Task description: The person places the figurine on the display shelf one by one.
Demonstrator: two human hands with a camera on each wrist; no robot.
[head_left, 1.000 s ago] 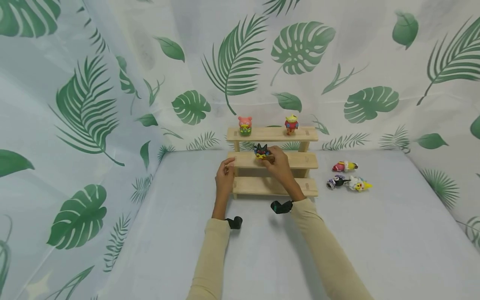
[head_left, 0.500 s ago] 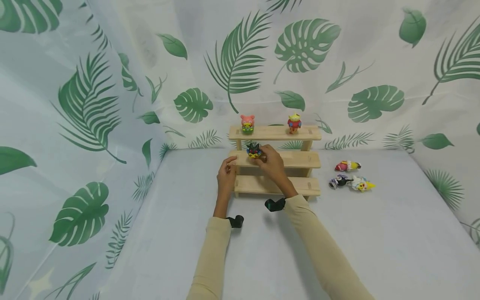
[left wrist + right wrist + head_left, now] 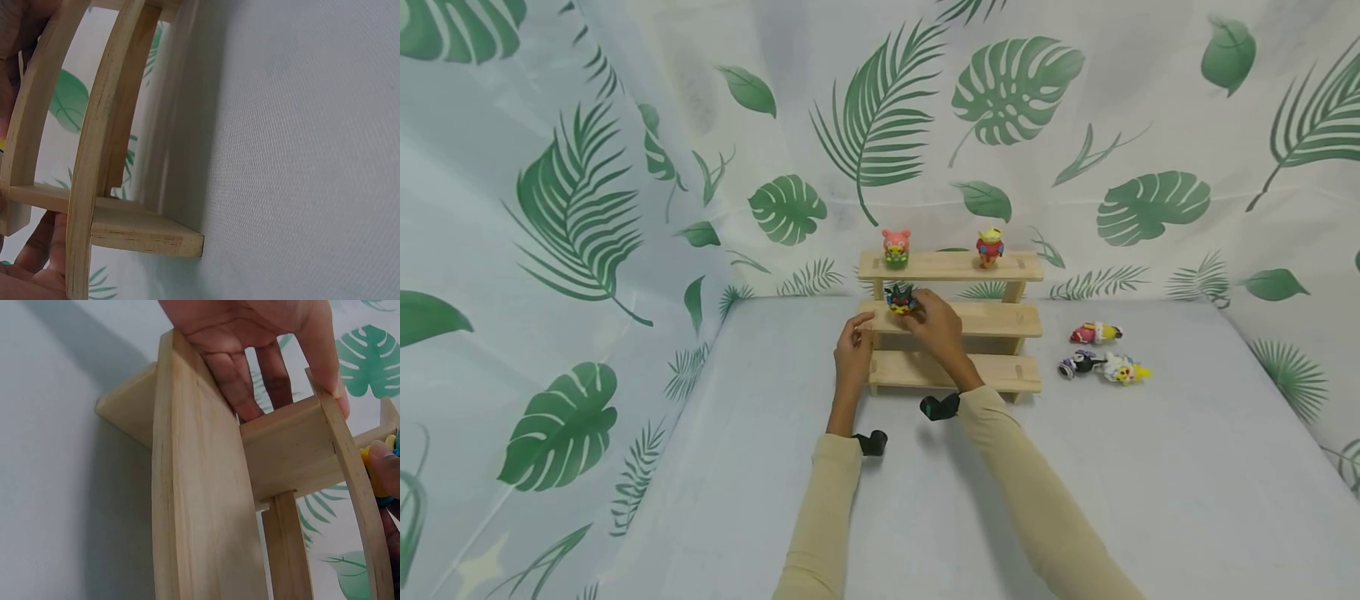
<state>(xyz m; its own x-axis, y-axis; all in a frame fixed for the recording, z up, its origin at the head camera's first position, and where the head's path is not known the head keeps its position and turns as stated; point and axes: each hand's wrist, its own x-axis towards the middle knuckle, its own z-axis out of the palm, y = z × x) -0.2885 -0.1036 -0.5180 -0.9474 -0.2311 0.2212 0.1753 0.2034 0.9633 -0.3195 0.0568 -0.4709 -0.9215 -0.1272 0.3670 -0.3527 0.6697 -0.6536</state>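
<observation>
A small yellow-and-blue toy figurine with black ears (image 3: 900, 300) is at the left part of the middle tier of a three-tier wooden shelf (image 3: 1000, 319). My right hand (image 3: 938, 329) pinches it from its right side; in the right wrist view only its yellow-and-blue lower part (image 3: 370, 464) shows. Whether its base touches the board cannot be told. My left hand (image 3: 852, 358) grips the shelf's left end, thumb on the middle board and fingers curled at the side support, as the right wrist view shows.
On the top tier stand a pink-hooded figurine (image 3: 896, 249) and a red one with a yellow head (image 3: 990, 248). Right of the shelf lie a red-and-yellow figurine (image 3: 1096, 333), a black-and-purple one (image 3: 1078, 364) and a white-and-yellow one (image 3: 1124, 368). Leaf-printed cloth hangs close behind.
My right hand has moved left along the middle tier with the black-eared figurine, toward the left end. My left hand keeps its hold on the shelf.
</observation>
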